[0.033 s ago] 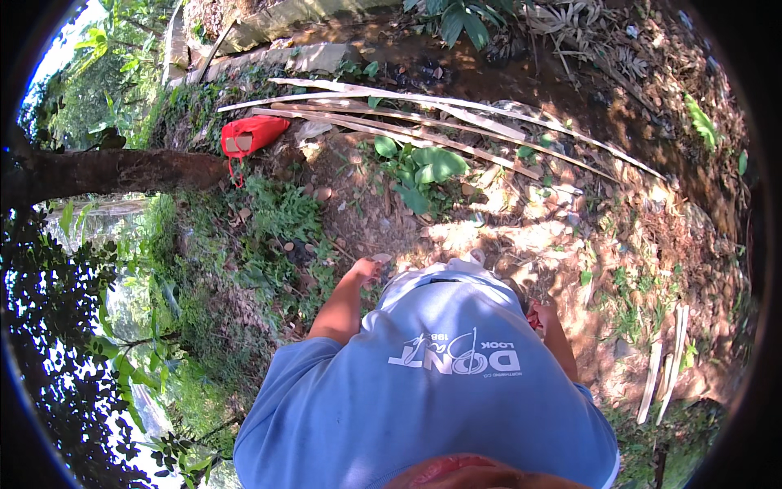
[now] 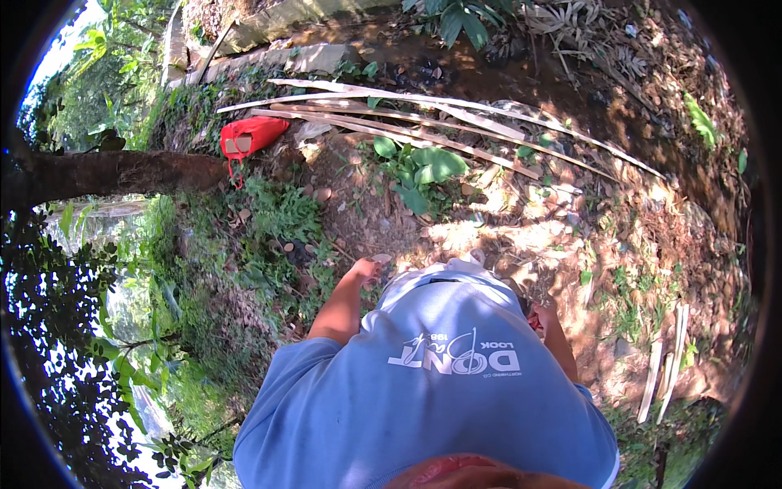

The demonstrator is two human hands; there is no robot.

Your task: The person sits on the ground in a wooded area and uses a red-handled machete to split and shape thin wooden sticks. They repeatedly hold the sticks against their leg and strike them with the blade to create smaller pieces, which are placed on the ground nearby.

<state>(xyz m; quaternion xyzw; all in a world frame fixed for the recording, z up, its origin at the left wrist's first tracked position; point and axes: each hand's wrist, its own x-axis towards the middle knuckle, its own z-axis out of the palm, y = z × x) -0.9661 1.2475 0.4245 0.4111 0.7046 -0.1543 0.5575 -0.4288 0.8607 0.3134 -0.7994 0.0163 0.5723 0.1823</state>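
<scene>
My left hand (image 2: 369, 268) hangs beside my left hip above the ground, its fingers loosely apart, with nothing visible in it. Low at my right side, my right hand (image 2: 546, 314) is closed around a red-handled tool (image 2: 534, 322). Only a bit of its red grip and a dark part show; the shirt and the hand hide the rest, so its kind is unclear. Long split wooden strips (image 2: 456, 112) lie on the ground ahead of me, apart from both hands.
A red bag (image 2: 254, 135) rests by a tree trunk (image 2: 122, 175) at the left. Shorter pale strips (image 2: 669, 363) lie at the right. Broad-leaved plants (image 2: 432, 167) grow ahead. Muddy ground with a shallow ditch (image 2: 489, 69) runs beyond the long strips.
The dark part of the tool by my right hand shows less than before, having shifted slightly. My left hand and everything else look the same.
</scene>
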